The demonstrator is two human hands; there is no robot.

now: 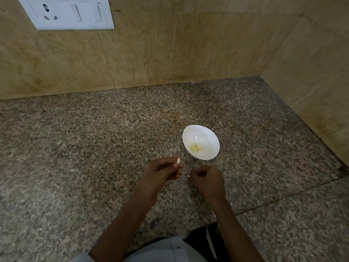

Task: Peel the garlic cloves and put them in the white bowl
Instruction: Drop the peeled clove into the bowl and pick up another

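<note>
The counter (94, 148) is granite, speckled brown, grey and black, with a rusty stain (174, 118) beyond the white bowl (200, 132) of pale yellow peeled cloves (196, 147). The clove (177, 161) in my left hand (162, 170) is off-white, the skin scrap (188, 175) in my right hand (206, 181) white. The wall (170, 53) is mottled beige.

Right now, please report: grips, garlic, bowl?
Left grip pinches one garlic clove. Right grip curled on small white bit. Bowl holds peeled cloves; way to it clear.
</note>
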